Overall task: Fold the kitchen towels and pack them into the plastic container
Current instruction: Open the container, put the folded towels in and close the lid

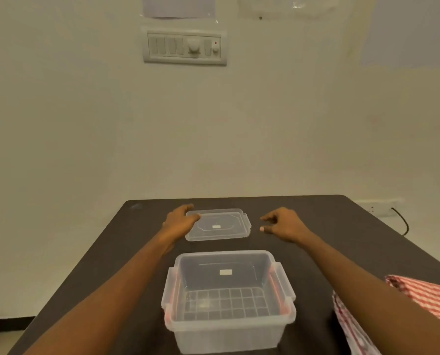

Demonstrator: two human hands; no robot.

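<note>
The towels [428, 295] at 4 o'clock look soft, light and limp, best pinched by corners; left hand [180, 219] touches the lid [219, 225], grip unclear; right hand [283, 222] loosely curled, empty.

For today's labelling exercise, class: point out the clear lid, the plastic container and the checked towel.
clear lid [218, 224]: head view, flat top panel.
plastic container [226, 336]: head view, near front wall.
checked towel [428, 295]: head view, upper fold at the right edge.
</note>
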